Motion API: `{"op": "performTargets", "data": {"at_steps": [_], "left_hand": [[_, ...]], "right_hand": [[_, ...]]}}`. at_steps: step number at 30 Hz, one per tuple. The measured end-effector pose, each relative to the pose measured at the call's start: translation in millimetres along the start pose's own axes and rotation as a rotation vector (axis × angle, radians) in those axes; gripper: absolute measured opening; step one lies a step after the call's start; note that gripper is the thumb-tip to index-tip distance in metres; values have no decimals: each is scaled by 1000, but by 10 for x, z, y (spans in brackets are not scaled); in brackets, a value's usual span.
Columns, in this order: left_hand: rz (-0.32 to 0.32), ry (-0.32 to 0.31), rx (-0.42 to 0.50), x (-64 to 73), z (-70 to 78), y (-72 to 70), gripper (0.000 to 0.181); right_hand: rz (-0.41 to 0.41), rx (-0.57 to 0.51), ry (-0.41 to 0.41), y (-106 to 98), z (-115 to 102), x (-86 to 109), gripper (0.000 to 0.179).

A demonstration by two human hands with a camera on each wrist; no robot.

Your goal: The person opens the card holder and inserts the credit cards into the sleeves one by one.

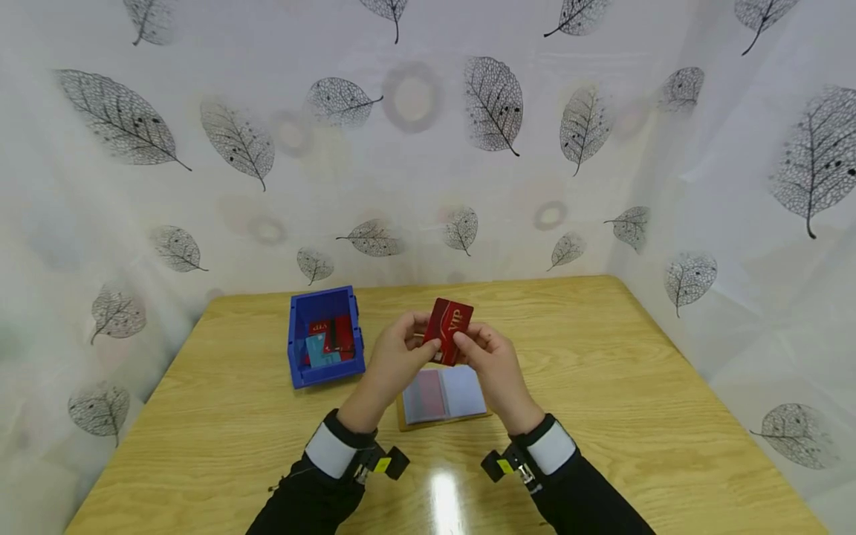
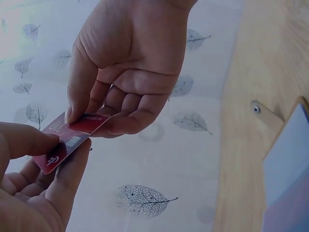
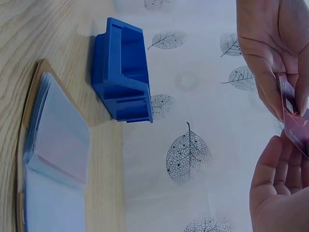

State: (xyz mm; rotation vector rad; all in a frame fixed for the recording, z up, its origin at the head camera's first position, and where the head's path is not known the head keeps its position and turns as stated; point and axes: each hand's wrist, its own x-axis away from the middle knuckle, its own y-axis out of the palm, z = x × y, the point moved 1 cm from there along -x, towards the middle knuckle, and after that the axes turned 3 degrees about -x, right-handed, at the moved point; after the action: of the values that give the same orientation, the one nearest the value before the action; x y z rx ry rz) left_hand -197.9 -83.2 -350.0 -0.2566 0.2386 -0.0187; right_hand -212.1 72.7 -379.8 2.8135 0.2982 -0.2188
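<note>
Both hands hold a red VIP card point(image 1: 446, 321), raised above the table and tilted. My left hand point(image 1: 393, 358) pinches its left edge, thumb on the printed face. On the lower right side, my right hand point(image 1: 498, 368) pinches it between thumb and fingers. The left wrist view shows a small chip on the card point(image 2: 73, 141) beside the thumbs. Below the hands lies an open card holder point(image 1: 466, 394) with clear sleeves and a tan cover; a pinkish patch shows through its left sleeve. In the right wrist view the holder's sleeves point(image 3: 65, 135) are stacked loosely.
A blue open bin point(image 1: 294, 353) stands left of the holder, with red cards point(image 1: 343, 333) and a light blue card point(image 1: 319, 352) inside. A snap strap point(image 2: 266, 110) sticks out from the holder. A leaf-patterned curtain point(image 1: 414, 171) hangs behind the wooden table point(image 1: 602, 386).
</note>
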Motion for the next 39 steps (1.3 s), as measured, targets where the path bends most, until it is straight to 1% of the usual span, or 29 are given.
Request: {"op": "performTargets", "data": {"at_steps": [4, 7, 9, 11, 13, 15, 17, 19, 22, 24, 26, 29, 32, 35, 39], "left_hand": [[-4, 23, -39, -11, 19, 1, 27], [-30, 31, -91, -24, 0, -17, 26], [-56, 17, -140, -39, -48, -38, 27], [-87, -26, -198, -57, -128, -58, 29], [-128, -71, -309, -71, -229, -66, 31], [-188, -93, -453, -85, -340, -56, 34], [-259, -85, -631, -87, -449, -26, 36], [-325, -58, -782, -79, -547, 15, 40], [-387, -25, -935, -47, -677, 73, 47], [-407, -18, -995, -18, -756, 102, 53], [-423, -25, -1025, 7, -827, 118, 59], [-445, -61, -1039, 31, -914, 141, 66], [-458, -88, -1052, 39, -962, 162, 72], [-451, -90, -1063, 38, -977, 169, 74], [-440, -79, -1068, 39, -995, 164, 77]], "right_hand": [[-3, 6, 3, -35, -8, -5, 12], [-5, 56, 25, -90, 1, -26, 19], [0, 103, 56, -147, 20, -49, 23], [8, 162, 91, -219, 62, -78, 26], [24, 218, 132, -296, 122, -104, 26], [30, 278, 170, -371, 196, -126, 25], [35, 332, 210, -432, 281, -146, 23], [26, 386, 240, -481, 366, -162, 22], [6, 477, 272, -529, 481, -177, 21], [-16, 541, 283, -548, 535, -178, 22], [-32, 604, 301, -554, 591, -180, 21], [-46, 679, 336, -562, 650, -183, 18], [-50, 736, 366, -570, 702, -188, 12], [-53, 755, 375, -570, 743, -190, 9], [-47, 739, 389, -568, 770, -184, 8]]}}
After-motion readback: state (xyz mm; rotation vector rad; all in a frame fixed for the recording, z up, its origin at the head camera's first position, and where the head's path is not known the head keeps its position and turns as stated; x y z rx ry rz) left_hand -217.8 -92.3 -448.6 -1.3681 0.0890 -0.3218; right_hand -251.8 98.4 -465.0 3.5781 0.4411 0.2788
